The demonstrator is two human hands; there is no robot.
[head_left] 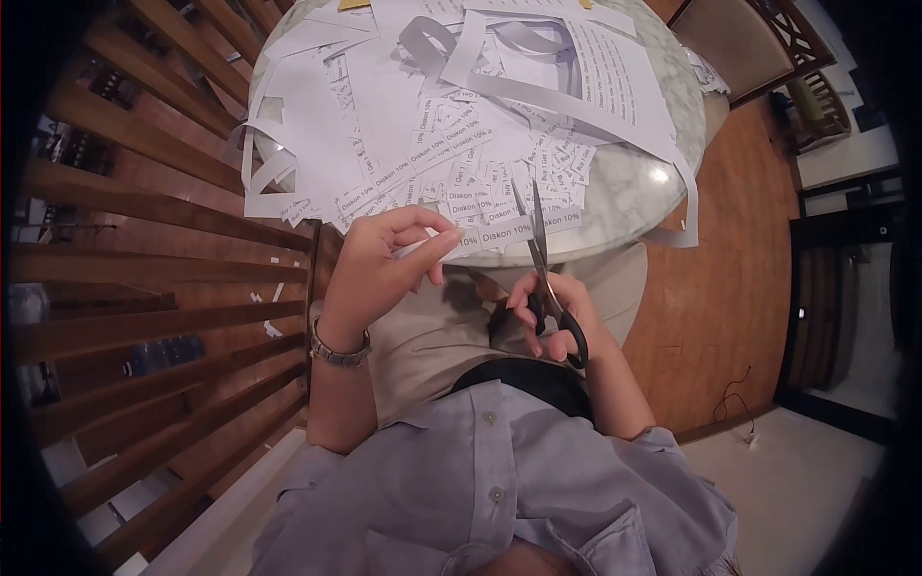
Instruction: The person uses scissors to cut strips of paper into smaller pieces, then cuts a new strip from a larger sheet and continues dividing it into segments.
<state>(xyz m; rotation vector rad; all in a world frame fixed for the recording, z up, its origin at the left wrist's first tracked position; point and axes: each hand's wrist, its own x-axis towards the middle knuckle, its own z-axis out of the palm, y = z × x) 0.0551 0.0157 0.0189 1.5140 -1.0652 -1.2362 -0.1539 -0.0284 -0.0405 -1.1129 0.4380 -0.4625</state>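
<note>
We see white slips printed in black, and a pale grey marbled table. Our scissors have black handles and silvery blades. We wear a grey-blue shirt, beige trousers, a black belt and a silver watch; the floor is reddish-brown wood.

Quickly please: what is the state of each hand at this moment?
Left hand: closed, pinching a paper strip.
Right hand: closed on the scissors, blades open.
</note>
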